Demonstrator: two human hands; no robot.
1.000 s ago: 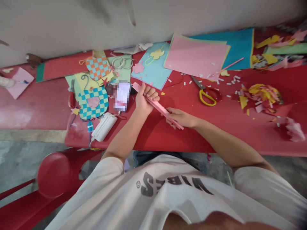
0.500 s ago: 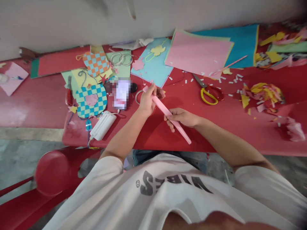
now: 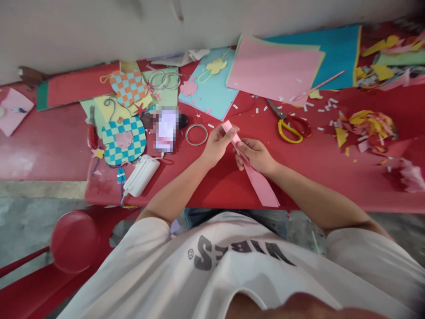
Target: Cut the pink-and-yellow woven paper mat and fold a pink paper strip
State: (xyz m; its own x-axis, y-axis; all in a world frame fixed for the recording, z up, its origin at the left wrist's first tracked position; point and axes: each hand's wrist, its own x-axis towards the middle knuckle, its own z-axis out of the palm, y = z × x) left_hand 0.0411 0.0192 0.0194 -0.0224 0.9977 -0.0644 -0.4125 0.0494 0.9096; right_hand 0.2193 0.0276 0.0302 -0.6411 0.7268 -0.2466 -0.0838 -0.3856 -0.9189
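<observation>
A folded strip of pink paper slants between my hands above the red table's front edge. My left hand pinches its upper end between thumb and fingers. Just below, my right hand grips the strip with the thumb on top. Toward me the lower end fans wider, its layers spread apart. A metal ring lies on the table left of my left hand. Scissors with yellow and red handles rest to the right, beyond my right hand.
Pink sheets and a blue sheet lie at the back. Left are a phone, a white power bank, a blue-green checkered paper piece and pliers. Paper scraps heap at the right. A red chair stands lower left.
My hands have come closer together, the left shifting right and slightly down along with the strip. The strip's lower end has opened out from narrow to wide.
</observation>
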